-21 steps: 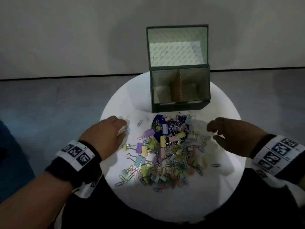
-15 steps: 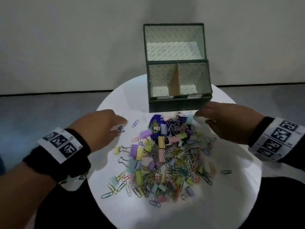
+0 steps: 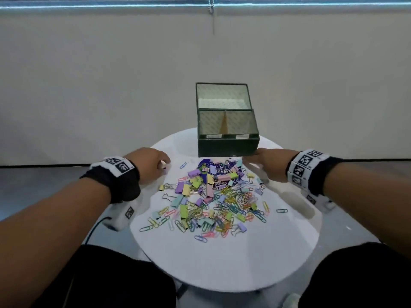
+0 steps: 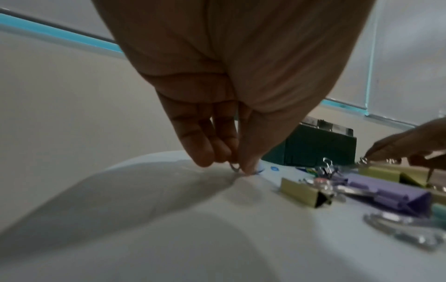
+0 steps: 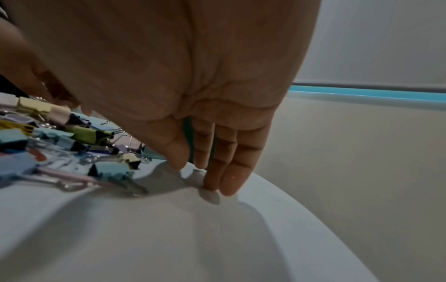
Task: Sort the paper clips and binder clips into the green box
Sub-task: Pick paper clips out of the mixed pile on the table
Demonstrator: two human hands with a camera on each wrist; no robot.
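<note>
The green box (image 3: pixel 228 146) stands open at the far side of the round white table (image 3: pixel 222 263), with a divider splitting its inside in two. A heap of coloured paper clips and binder clips (image 3: pixel 213 196) lies in front of it. My left hand (image 3: pixel 163 165) is left of the heap, and thumb and fingers (image 4: pixel 205 152) pinch a small paper clip (image 4: pixel 234 167) against the tabletop. My right hand (image 3: pixel 255 162) is at the box's front right corner. Its fingers (image 5: pixel 226 171) are straight, their tips touch the table, and they hold nothing.
Loose paper clips lie around the heap's edges, one blue clip (image 3: pixel 282 210) off to the right. A plain wall rises behind the table. The near half of the tabletop is bare white. My legs in dark trousers (image 3: pixel 111 281) flank the table's near edge.
My right hand has moved forward and left, from beside the heap to the box's front right corner. My left hand stays at the clip left of the heap. The head view has tilted up.
</note>
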